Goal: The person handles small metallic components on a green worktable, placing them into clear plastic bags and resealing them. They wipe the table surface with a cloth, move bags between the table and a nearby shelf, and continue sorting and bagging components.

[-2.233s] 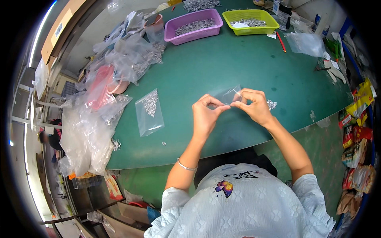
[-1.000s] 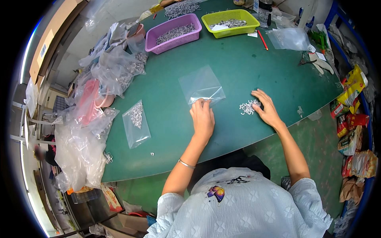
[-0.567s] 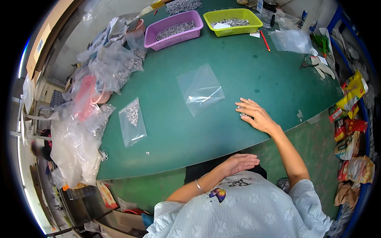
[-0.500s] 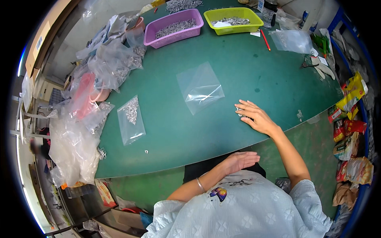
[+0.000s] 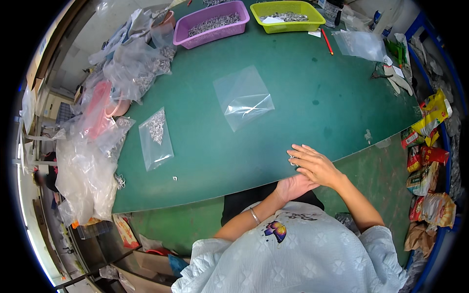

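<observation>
My right hand (image 5: 316, 167) lies palm down at the table's near edge, its fingers stretched out over a few small silvery metal pieces (image 5: 292, 160). Most of those pieces are hidden under the fingers. Just below the edge, my left hand (image 5: 294, 187) is held palm up, with its fingertips covered by the right hand. Mid-table lies a flat clear plastic bag (image 5: 239, 90). Farther left is a smaller clear bag (image 5: 163, 152) with a heap of small metal pieces in it. One loose metal piece (image 5: 175, 178) sits near the front edge.
At the back stand a purple basket (image 5: 181, 38) and a yellow-green basket (image 5: 320, 20), both holding metal parts. Plastic bags (image 5: 88, 171) crowd the left side. A red pen (image 5: 327, 41), gloves (image 5: 399, 80) and pliers (image 5: 381, 73) lie at the right. Colourful packages (image 5: 430, 156) line the right side.
My right hand has drawn the metal pieces toward the near edge. My left hand has moved up and right to the edge, turned palm up beneath the right hand.
</observation>
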Motion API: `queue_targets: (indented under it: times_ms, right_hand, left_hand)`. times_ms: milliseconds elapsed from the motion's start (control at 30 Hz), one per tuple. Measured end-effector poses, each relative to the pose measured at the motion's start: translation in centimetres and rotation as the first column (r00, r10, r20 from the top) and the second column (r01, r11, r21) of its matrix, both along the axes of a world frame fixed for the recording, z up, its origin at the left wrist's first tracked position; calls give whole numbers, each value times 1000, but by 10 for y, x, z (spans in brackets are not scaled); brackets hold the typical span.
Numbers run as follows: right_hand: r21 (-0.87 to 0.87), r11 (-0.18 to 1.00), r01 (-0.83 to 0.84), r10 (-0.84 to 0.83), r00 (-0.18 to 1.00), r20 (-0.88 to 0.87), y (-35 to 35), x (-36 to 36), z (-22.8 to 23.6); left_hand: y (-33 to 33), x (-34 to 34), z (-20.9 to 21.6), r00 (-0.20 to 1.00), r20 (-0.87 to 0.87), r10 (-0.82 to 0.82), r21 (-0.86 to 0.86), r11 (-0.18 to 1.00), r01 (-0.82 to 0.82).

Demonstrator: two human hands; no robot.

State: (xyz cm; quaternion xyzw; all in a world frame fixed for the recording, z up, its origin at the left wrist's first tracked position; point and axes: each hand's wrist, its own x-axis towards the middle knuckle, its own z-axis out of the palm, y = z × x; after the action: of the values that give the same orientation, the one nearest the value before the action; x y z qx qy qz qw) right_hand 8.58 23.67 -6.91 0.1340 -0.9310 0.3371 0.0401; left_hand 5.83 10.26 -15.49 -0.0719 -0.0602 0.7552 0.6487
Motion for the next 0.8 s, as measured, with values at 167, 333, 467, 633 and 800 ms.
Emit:
queue_targets:
  times_ms: [167, 333, 467, 633, 800]
  right_hand:
    - [105, 991, -77, 80, 997, -23, -4, 11, -1]
    - [84, 985, -151, 157, 986, -61, -8, 31, -11]
    - [96, 982, -164, 171, 983, -62, -15, 46, -16]
    - [29, 981, -193, 195, 970, -146, -15, 49, -13]
    - [-86, 987, 132, -151, 946, -286, -16, -3, 8]
  left_hand:
    - [-1, 6, -18, 963, 260, 65, 47, 996, -80]
    - [2, -2, -8, 986, 169, -14, -92, 995, 30]
    - [-2, -8, -4, 992, 46, -114, -127, 985, 119]
    - [-2, -10, -3, 988, -24, -154, -118, 982, 150]
    - [-9, -8, -18, 994, -44, -98, -367, 927, 75]
